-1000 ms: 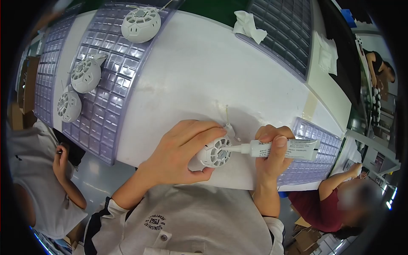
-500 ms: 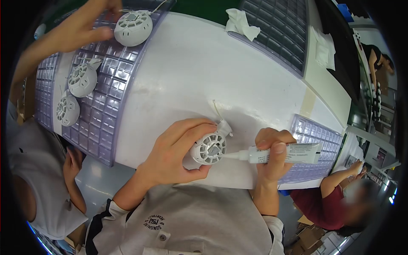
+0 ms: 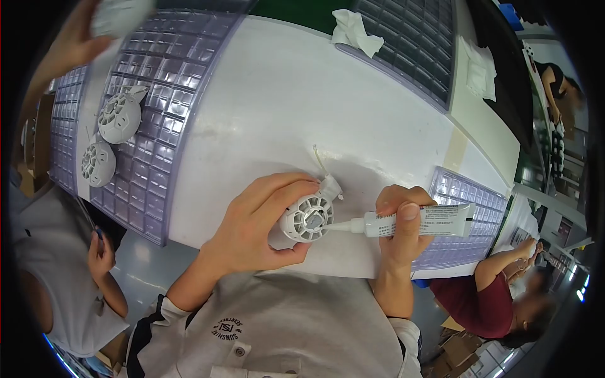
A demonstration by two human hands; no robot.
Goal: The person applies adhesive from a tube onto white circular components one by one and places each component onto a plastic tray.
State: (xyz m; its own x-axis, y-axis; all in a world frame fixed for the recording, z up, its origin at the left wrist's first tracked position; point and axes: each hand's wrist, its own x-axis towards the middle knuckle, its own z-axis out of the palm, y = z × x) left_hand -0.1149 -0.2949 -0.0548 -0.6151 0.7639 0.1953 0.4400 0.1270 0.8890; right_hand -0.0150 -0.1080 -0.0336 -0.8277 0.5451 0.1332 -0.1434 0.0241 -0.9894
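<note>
A round white shell (image 3: 307, 218), slots ringing its grey centre, is gripped by the left hand (image 3: 261, 223) at the near side of the pale table (image 3: 265, 107). The right hand (image 3: 403, 220) clasps a white tube (image 3: 441, 220), nozzle (image 3: 346, 225) at the shell's right edge. A grid tray (image 3: 151, 157) lies left; a person in dark red (image 3: 463, 302) is at right.

And here at the table's (image 3: 265, 113) near side, the left hand (image 3: 242, 227) grips a housing (image 3: 309, 217); just right of it, the right hand (image 3: 406, 223) with a tube (image 3: 441, 219). Leftward, a tray (image 3: 148, 189), two more housings (image 3: 120, 118) along its left edge. Rightward, another tray (image 3: 457, 186) (the tube crosses above it). Far back, a tissue (image 3: 356, 31) on a third tray's (image 3: 413, 53) corner.
</note>
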